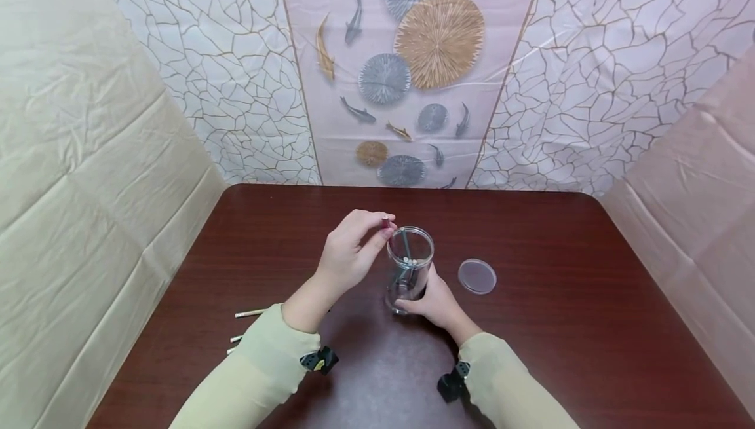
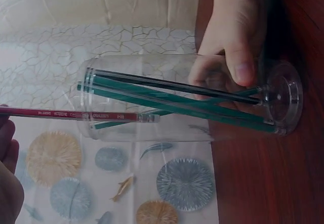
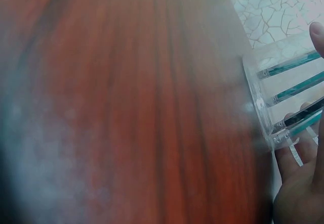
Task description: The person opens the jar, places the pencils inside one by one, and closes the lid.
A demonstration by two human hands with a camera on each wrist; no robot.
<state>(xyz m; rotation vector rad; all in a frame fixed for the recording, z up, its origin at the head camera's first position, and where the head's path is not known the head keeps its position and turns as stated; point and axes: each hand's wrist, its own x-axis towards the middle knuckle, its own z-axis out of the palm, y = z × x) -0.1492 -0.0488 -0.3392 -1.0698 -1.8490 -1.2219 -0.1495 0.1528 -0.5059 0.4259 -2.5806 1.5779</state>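
My left hand (image 1: 349, 255) pinches a red pencil (image 2: 61, 113) at the mouth of a clear jar (image 1: 420, 277). The pencil's metal-ferruled eraser end is inside the jar in the left wrist view; the fingers are around its other end, outside. My right hand (image 1: 438, 301) grips the jar low on its side, thumb in front, and the jar stands roughly upright on the table. Several green pencils (image 2: 182, 105) and a black pencil (image 2: 177, 86) lean inside the jar, eraser ends down. In the right wrist view, the right hand's fingers (image 3: 291, 171) wrap the jar partly out of frame.
A clear round lid (image 1: 477, 276) lies flat on the brown table (image 1: 560, 324), right of the jar. Several loose pencils (image 1: 250, 313) lie at the left, partly hidden by the left sleeve (image 1: 259, 357). Patterned cloth walls (image 1: 236, 88) stand behind and at both sides.
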